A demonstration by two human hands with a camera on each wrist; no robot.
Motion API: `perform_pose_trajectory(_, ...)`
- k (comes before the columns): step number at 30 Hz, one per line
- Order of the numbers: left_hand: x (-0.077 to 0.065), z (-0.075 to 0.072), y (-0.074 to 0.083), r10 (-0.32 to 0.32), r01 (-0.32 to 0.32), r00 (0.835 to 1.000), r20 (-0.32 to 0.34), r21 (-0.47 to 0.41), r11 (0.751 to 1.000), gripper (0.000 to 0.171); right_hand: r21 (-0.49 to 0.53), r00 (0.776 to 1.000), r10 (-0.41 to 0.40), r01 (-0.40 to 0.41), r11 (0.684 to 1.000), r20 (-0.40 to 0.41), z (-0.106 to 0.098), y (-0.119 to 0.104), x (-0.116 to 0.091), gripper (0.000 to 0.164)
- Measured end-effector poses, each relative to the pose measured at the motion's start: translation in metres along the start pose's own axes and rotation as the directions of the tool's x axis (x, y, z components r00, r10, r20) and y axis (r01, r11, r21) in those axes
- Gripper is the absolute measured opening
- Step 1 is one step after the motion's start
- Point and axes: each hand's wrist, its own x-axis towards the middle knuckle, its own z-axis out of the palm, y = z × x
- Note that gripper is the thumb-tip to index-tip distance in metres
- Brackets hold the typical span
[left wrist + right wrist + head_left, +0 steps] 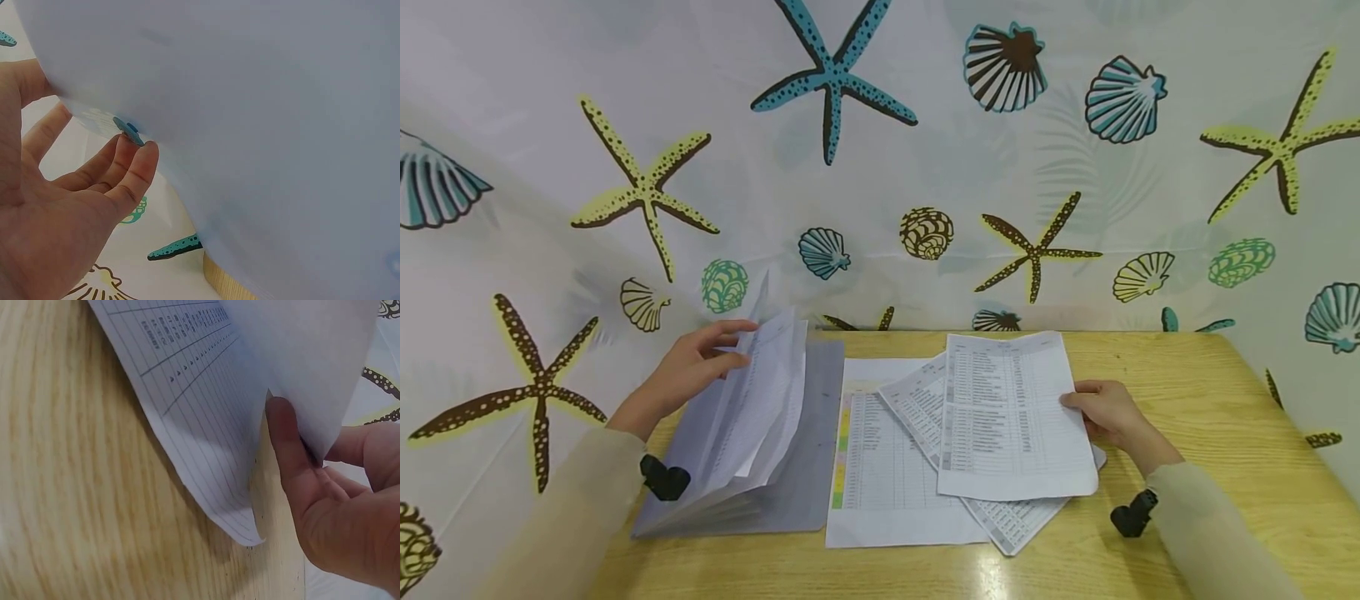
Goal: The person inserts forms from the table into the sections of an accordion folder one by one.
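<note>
On the left of the table, a bluish-grey translucent folder (820,417) lies open with several sheets (775,375) standing up inside. My left hand (703,358) grips the folder's raised cover near its upper edge; the left wrist view shows curled fingers (134,178) at that cover. On the right, my right hand (1108,412) pinches the right edge of a printed table sheet (1000,417), which is lifted over the papers beneath. In the right wrist view its thumb and fingers meet at the paper edge (312,375).
Next to the folder lies a sheet with a coloured left column (880,467). A tilted printed sheet (917,400) overlaps it, partly under the lifted one. The wooden table (1210,417) ends at a hanging cloth (880,183) patterned with starfish and shells.
</note>
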Motion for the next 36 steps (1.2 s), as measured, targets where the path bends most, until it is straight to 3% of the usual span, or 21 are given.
perform_pose_trajectory(25,0.002,0.0,-0.001,0.002,-0.002,1.0,0.005,0.002,1.0,0.055,0.027,0.998,-0.062,0.062,0.998,0.012,0.015,-0.021,-0.004,0.059)
perform_pose_trajectory(36,0.002,0.0,-0.001,0.007,-0.007,1.0,0.0,0.008,1.0,0.055,0.078,0.989,-0.137,0.133,0.988,0.048,0.029,-0.034,-0.007,0.055)
